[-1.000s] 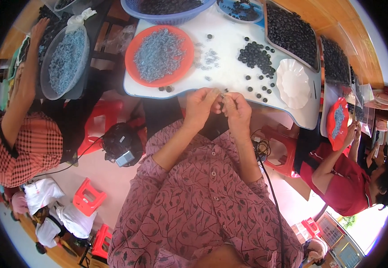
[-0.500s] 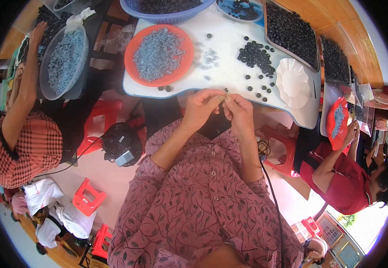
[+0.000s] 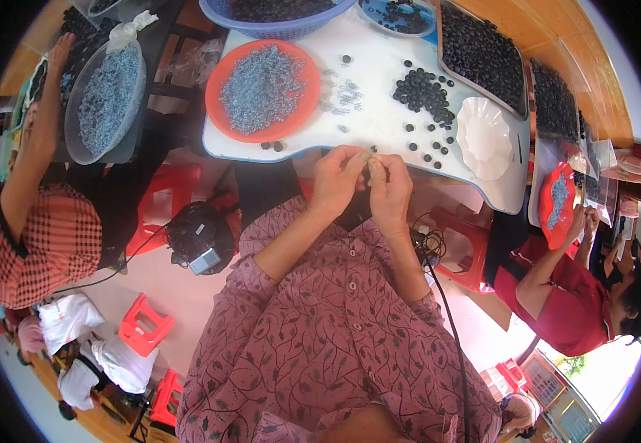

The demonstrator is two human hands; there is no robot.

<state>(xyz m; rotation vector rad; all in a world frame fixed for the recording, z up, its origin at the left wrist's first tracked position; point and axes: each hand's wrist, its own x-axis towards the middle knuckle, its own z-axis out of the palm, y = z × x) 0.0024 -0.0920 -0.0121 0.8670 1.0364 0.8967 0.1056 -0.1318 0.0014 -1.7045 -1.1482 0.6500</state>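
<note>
My left hand (image 3: 337, 179) and my right hand (image 3: 390, 193) meet at the near edge of the white table (image 3: 368, 96). Both are closed in a pinch, thumbs and fingertips touching. Whatever sits between the fingertips is too small and covered to make out; a dark speck shows just beyond them. To the left of my hands stands an orange-red plate (image 3: 310, 103) heaped with small clear bluish pieces (image 3: 261, 85). A few such pieces (image 3: 348, 96) lie loose on the table. Rightward is a pile of small round black parts (image 3: 418, 92), with several scattered closer to me.
A white scalloped dish (image 3: 483, 140) stands at the right, below a tray of black parts (image 3: 483, 55). A blue basket (image 3: 283, 26) and a blue bowl (image 3: 398, 18) are at the back. Co-workers sit left and right. Red stools (image 3: 145, 325) and a black cable (image 3: 450, 317) are around me.
My hands have shifted slightly left, and my right hand has turned more upright, its thumb raised against the left fingertips. The co-worker's hands at the right have moved a little.
</note>
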